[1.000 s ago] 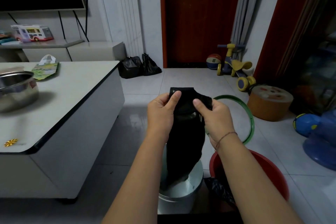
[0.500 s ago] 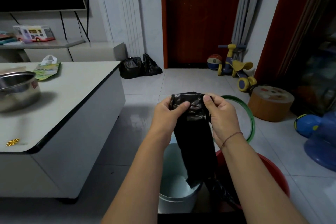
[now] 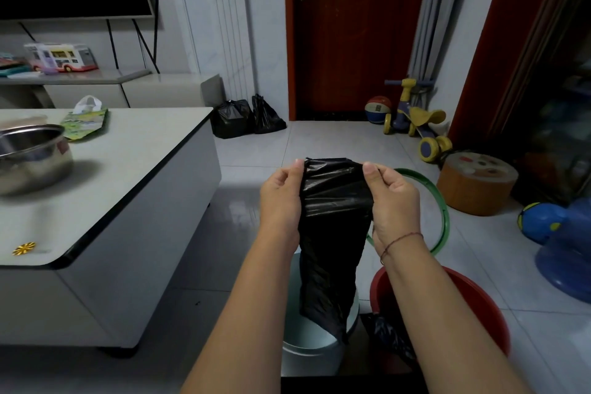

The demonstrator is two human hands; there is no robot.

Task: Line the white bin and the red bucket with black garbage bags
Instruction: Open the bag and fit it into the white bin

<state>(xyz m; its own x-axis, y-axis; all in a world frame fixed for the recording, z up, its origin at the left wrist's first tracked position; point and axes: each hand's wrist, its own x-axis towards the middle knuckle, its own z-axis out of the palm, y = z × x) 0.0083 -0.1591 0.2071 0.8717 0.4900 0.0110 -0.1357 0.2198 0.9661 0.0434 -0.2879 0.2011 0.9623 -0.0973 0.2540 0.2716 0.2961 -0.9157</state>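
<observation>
Grip: the left hand [image 3: 281,198] and right hand [image 3: 395,201] each pinch one top corner of the black garbage bag [image 3: 334,233]. Compared with one second ago, the two grips stand farther apart, and the bunched top edge now stretches flat between them. Directly below the grip, the bag's tail hangs over the white bin [image 3: 313,352], not yet lined. The red bucket [image 3: 473,307] stands below-right. Judgement: mouth-opening step in progress.

Black bag [image 3: 332,233], white bin [image 3: 311,352] (red bucket [image 3: 473,304]).
</observation>
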